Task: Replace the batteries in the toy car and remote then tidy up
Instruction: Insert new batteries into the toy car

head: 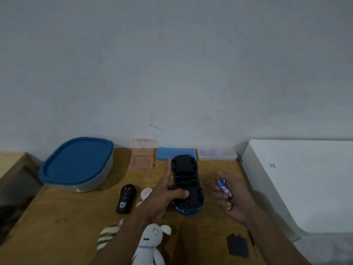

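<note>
The left hand gripped the blue plastic toy car just below the middle of the frame. Its thumb pressed across the car's black underside and its forefinger stretched straight along the side. The car was upside down over the wooden counter with its battery bay uncovered; whether any cell sat inside could not be told. To the right, the right hand curled its fingers round blue-and-white cylindrical batteries, held apart from the car.

The flat black battery cover lay at the lower right of the counter, with a thin dark screwdriver just beside it. So the car seemed opened, and its cells were being changed; refitting the cover was left. The black oblong remote lay left of the car, apparently unopened, so that part looked undone. Tidying also remained: a blue-lidded grey tub stood at the left and small plastic boxes lined the wall.
</note>
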Demonstrator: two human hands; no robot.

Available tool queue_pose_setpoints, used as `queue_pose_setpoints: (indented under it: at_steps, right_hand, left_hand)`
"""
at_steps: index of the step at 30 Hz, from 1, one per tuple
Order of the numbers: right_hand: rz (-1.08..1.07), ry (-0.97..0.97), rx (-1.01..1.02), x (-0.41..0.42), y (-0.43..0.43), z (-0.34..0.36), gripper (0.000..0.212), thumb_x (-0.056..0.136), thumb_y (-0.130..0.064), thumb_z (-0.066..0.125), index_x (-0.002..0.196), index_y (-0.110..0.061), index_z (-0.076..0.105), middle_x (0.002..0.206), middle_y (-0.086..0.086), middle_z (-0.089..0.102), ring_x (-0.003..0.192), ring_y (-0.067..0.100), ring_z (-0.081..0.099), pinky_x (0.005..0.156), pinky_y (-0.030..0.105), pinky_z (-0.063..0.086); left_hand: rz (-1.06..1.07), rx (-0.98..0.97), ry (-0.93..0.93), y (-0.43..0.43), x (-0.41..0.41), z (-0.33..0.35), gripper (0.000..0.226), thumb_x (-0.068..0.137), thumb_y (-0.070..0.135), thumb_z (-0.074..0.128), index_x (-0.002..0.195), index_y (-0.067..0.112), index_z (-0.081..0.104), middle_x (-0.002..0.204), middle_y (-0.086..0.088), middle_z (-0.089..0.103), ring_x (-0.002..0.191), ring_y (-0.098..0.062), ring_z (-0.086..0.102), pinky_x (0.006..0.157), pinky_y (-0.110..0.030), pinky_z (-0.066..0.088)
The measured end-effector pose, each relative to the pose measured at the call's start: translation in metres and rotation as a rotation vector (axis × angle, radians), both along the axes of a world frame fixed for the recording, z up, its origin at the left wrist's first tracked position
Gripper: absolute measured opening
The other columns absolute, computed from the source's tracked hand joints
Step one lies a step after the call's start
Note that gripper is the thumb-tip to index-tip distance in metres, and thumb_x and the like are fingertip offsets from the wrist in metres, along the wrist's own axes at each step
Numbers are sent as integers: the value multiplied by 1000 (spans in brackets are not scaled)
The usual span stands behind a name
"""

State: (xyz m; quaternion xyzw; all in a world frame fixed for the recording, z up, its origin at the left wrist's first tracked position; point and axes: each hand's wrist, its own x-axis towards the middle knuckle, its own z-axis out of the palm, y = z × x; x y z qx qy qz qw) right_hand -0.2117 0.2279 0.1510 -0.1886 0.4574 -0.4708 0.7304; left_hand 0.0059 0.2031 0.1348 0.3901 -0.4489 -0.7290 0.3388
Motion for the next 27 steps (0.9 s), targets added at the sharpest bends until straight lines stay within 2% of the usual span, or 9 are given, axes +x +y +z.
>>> queue_pose_setpoints:
  at_steps: [2,4,9,14,17,19,22,24,27]
  right_hand:
    - [2,-20,-21,3,5,2,19,88,-17,53,71,-13,46,61,3,44,39,7,34,29,17,26]
    - [16,52,-42,6,10,3,18,92,-14,52,75,-9,48,59,3,46,41,7,35,32,17,27]
    - [10,279,-87,16,24,2,20,93,-26,60,85,-8,57,75,8,57,49,7,40,37,17,30]
    - [-18,336,-121,29,39,7,30,96,-35,52,98,-6,58,70,5,54,44,6,35,31,16,27]
    - [31,364,-144,31,43,9,28,97,-36,49,116,-21,64,67,1,52,46,6,34,34,17,28]
    - [79,341,-182,31,43,11,28,98,-35,48,122,-30,61,68,1,51,48,7,34,35,17,28]
    - [113,396,-231,29,40,14,24,100,-30,47,120,-35,59,71,3,51,49,9,36,36,19,28]
    - [116,436,-243,28,37,18,22,101,-26,46,117,-31,60,73,4,51,51,11,41,37,21,31]
    - [115,396,-235,25,36,23,24,100,-17,46,118,-21,62,73,6,54,61,17,53,44,23,41]
  left_hand:
    - [-7,-15,-10,2,3,-2,112,77,-4,69,143,60,6,124,-5,67,113,-31,64,97,-49,50]
    - [-21,-18,-15,4,6,-4,111,79,-5,68,143,60,5,122,-4,68,112,-30,64,92,-45,52]
    - [-66,-24,-43,13,11,-8,106,84,-10,63,145,56,6,115,-6,71,103,-25,69,77,-32,57]
    - [-123,-23,-40,22,13,-14,108,83,-11,63,146,55,4,117,5,70,110,-22,66,89,-37,54]
    - [-143,-39,-34,26,13,-13,107,84,-11,62,144,57,4,113,13,71,108,-19,66,85,-34,55]
    - [-141,-41,-29,26,15,-11,106,84,-11,62,140,60,6,113,9,71,108,-21,66,85,-35,55]
    - [-125,-41,-36,26,16,-8,106,83,-10,63,140,61,8,118,-3,70,111,-27,65,93,-45,52]
    - [-117,-44,-39,24,16,-5,105,84,-10,63,140,60,9,117,-5,70,110,-27,66,92,-43,53]
    - [-114,-66,-50,23,15,0,104,84,-8,64,142,58,9,118,-6,70,107,-25,67,84,-35,56]
